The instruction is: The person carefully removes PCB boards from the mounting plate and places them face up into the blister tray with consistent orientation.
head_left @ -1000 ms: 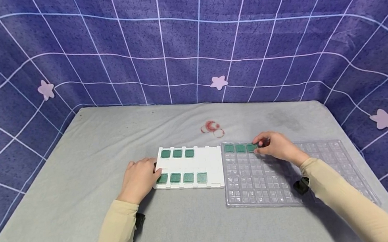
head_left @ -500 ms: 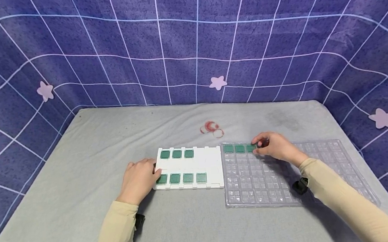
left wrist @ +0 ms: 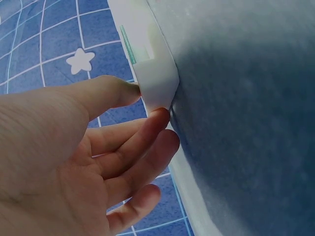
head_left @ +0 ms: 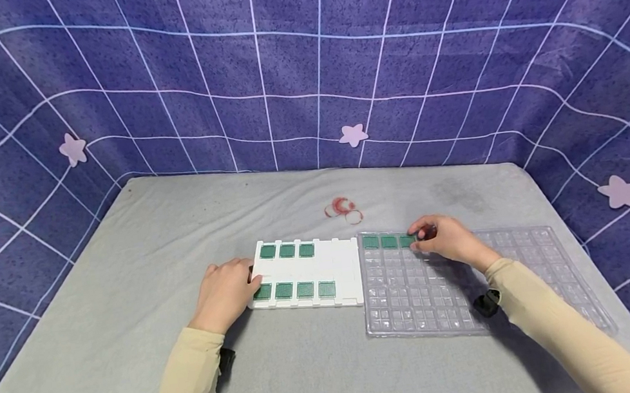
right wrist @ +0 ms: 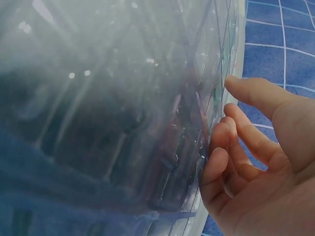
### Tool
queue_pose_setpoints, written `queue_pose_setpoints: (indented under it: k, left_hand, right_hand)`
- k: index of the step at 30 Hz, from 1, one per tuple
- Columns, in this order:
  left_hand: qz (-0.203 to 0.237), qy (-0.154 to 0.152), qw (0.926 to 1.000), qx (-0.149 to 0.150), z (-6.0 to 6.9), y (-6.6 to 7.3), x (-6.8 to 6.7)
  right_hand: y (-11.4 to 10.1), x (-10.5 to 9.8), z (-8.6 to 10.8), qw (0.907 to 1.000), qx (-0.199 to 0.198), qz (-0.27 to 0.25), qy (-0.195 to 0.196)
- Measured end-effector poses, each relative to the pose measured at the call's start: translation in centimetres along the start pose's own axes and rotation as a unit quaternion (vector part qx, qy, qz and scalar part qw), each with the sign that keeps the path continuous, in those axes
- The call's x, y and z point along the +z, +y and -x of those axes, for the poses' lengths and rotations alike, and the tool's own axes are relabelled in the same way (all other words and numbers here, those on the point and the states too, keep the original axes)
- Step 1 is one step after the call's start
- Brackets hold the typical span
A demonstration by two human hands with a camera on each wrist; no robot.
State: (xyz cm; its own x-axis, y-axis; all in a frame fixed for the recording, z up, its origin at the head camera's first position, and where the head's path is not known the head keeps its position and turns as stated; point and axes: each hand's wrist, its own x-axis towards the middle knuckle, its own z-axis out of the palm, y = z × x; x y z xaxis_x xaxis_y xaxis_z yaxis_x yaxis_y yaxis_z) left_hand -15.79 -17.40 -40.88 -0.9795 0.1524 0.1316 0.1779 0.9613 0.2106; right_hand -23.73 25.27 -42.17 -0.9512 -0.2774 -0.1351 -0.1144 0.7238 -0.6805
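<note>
Probably light, stiff and brittle, best held by its edges; the green chip [head_left: 406, 241] lies in the clear tray [head_left: 419, 288], far row; right hand [head_left: 449, 238], nearly closed, pinches it; left hand [head_left: 225, 291] grips the white tray [head_left: 305, 266].

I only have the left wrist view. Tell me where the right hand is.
Observer: The right hand is at the third green chip in the far row of the clear plastic tray.
Operator: Count the green chips in the white tray.
Observer: Seven show: three chips in the far row, four chips in the near row.
Operator: Tell me which side the clear plastic tray is on.
Observer: Beside the white tray, to its right in the head view.
</note>
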Motion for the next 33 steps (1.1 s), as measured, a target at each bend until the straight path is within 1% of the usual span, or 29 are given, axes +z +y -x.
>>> queue_pose_setpoints:
  k: [10, 19, 26, 33]
  left_hand:
    - [0.000, -0.004, 1.0000, -0.002, 0.0, 0.0, 0.1]
    - [0.002, -0.011, 0.9999, -0.006, -0.1, -0.1, 0.2]
    - [0.001, -0.008, 1.0000, -0.006, -0.3, -0.2, 0.3]
    - [0.000, -0.003, 1.0000, -0.002, -0.2, -0.3, 0.4]
  right_hand:
    - [-0.2, -0.1, 0.1, 1.0000, -0.004, 0.005, 0.002]
    - [-0.6, 0.2, 0.5, 0.9997, -0.008, 0.015, 0.020]
    - [-2.3, 0.9, 1.1, 0.9978, -0.030, 0.043, 0.040]
    - [-5.2, 2.4, 1.8, 0.9973, -0.052, 0.024, 0.046]
